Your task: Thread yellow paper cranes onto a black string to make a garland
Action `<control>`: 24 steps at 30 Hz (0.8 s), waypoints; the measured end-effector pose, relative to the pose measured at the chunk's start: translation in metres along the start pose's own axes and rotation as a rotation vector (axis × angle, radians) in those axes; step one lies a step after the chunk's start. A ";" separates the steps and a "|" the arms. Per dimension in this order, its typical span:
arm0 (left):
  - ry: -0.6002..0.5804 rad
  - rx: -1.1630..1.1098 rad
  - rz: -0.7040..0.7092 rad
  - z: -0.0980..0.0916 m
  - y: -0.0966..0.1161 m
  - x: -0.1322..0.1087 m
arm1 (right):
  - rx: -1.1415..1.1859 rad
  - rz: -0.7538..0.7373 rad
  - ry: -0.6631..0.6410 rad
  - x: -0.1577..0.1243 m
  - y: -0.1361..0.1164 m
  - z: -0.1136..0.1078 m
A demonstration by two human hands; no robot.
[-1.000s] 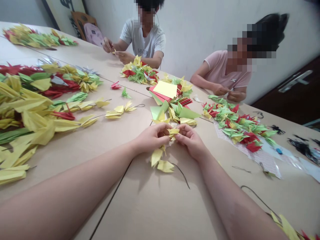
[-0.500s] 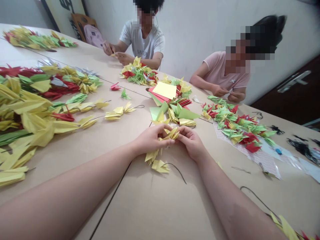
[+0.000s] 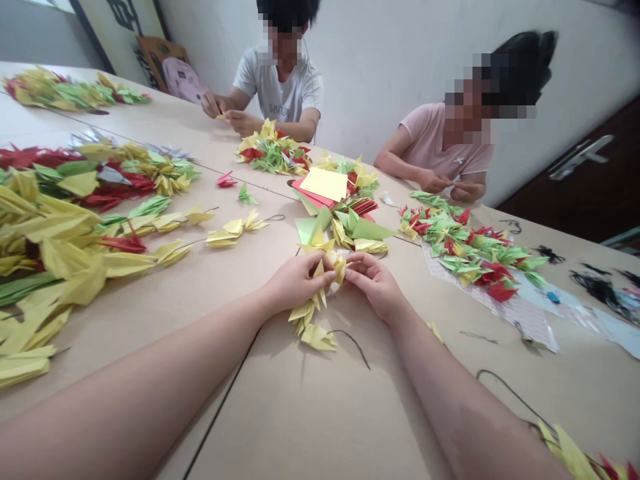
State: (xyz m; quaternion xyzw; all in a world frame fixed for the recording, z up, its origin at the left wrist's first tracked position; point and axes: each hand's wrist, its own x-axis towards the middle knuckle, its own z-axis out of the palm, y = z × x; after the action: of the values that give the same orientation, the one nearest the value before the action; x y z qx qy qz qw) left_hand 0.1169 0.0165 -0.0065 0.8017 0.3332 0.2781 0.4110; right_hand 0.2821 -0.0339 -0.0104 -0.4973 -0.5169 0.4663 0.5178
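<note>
Between my hands is a yellow folded paper crane (image 3: 340, 271), its parts partly covered by my fingers. My left hand (image 3: 305, 277) pinches it from the left, and a yellow paper point sticks out below that thumb. From the right, my right hand (image 3: 373, 280) grips the crane's other side with thumb and fingers. Below my left hand lies a bunch of yellow paper cranes (image 3: 316, 337) with a dark cord (image 3: 356, 343) curving out to the right. Just beyond my hands are green folded papers (image 3: 367, 227) and a stack of square paper sheets (image 3: 324, 183).
Heaps of yellow, red and green cranes (image 3: 65, 253) cover the left side. Another colourful pile (image 3: 465, 247) lies at the right, near black cords (image 3: 600, 290). Across the table sit a person in a white shirt (image 3: 280, 87) and a person in pink (image 3: 445, 143), both handling small pieces.
The yellow crane between my hands has turned from lying slantwise to more upright, and my fingers have shifted on it. The whole view has moved slightly.
</note>
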 end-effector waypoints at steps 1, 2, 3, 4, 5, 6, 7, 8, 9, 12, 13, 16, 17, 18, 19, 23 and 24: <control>-0.002 -0.004 -0.002 0.000 0.000 0.000 | 0.002 -0.002 0.000 0.000 0.001 0.000; -0.005 -0.012 -0.002 -0.001 0.000 0.000 | 0.003 -0.003 0.000 0.001 0.001 0.000; -0.008 -0.018 -0.002 -0.001 0.001 0.000 | 0.006 -0.005 0.001 0.001 0.001 0.000; -0.011 -0.019 -0.002 -0.001 0.001 0.000 | 0.011 -0.009 0.005 0.001 0.001 0.000; -0.011 -0.016 0.000 -0.001 0.001 0.000 | 0.018 -0.011 0.008 0.001 0.001 0.000; -0.009 -0.011 0.003 -0.001 0.001 -0.001 | 0.026 -0.011 0.011 0.001 0.001 0.000; -0.007 -0.005 0.008 -0.001 0.002 -0.001 | 0.033 -0.008 0.010 0.001 0.000 0.000; -0.005 0.000 0.013 -0.001 0.002 -0.001 | 0.036 -0.003 0.008 0.000 0.000 0.000; -0.006 0.003 0.017 -0.002 0.002 -0.001 | 0.036 0.001 0.007 0.000 0.000 0.000; -0.028 -0.005 0.030 -0.002 0.002 -0.001 | 0.030 0.011 0.012 -0.001 0.000 -0.001; -0.039 -0.010 0.035 -0.002 0.002 -0.001 | 0.033 0.013 0.009 -0.001 0.000 -0.001; -0.057 -0.011 0.050 -0.002 0.001 0.000 | 0.034 0.008 -0.047 -0.001 0.000 -0.001; -0.054 -0.002 0.051 -0.003 0.000 0.000 | 0.027 0.002 -0.076 -0.001 0.000 -0.001; -0.051 0.009 0.051 -0.003 0.000 0.001 | 0.015 -0.004 -0.103 -0.001 0.000 -0.001; -0.049 0.019 0.051 -0.003 0.001 0.001 | -0.004 -0.011 -0.121 -0.002 0.000 -0.001; -0.047 0.031 0.043 -0.004 0.002 0.001 | -0.084 -0.028 -0.100 -0.002 0.001 0.000; -0.042 0.030 0.037 -0.004 0.002 0.001 | -0.092 -0.030 -0.088 -0.002 0.002 0.000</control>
State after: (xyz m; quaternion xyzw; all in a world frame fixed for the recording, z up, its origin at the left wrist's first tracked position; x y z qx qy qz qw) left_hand 0.1156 0.0181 -0.0030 0.8194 0.3137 0.2638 0.4008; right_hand 0.2824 -0.0357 -0.0121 -0.4919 -0.5674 0.4556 0.4780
